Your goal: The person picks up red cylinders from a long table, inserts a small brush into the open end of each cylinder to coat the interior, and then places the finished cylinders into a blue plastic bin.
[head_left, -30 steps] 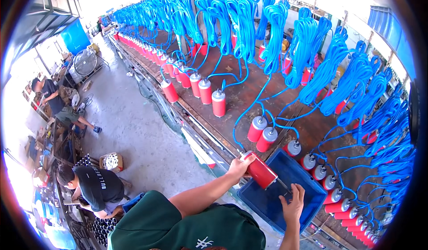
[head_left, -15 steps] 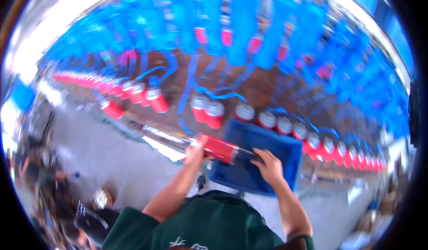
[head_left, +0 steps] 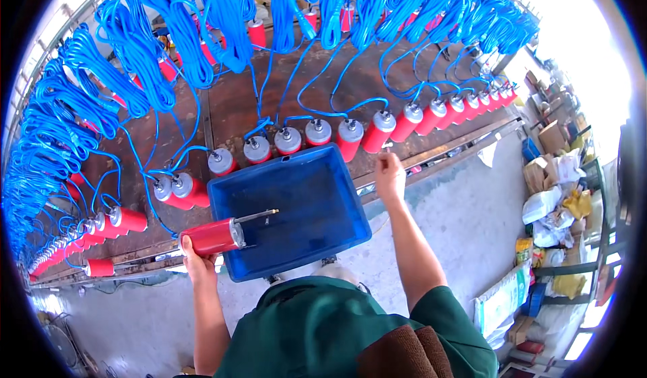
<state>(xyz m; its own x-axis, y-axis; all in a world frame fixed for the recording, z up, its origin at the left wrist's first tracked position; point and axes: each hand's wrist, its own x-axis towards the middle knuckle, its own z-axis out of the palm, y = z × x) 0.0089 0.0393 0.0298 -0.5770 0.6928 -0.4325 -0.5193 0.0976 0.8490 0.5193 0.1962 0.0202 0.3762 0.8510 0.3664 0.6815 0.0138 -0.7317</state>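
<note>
A red cylinder [head_left: 209, 237] is gripped by the left hand [head_left: 197, 260] at the left side of the blue tub [head_left: 296, 243], and a thin rod [head_left: 256, 216] is pointed from its right end over the tub. The right hand [head_left: 389, 176] is held with curled fingers near the counter [head_left: 249, 101] edge, though whether anything is pinched cannot be told. Behind the tub, other cylinders [head_left: 318, 134] are lined up, and blue cables [head_left: 178, 27] are hung in bundles above.
</note>
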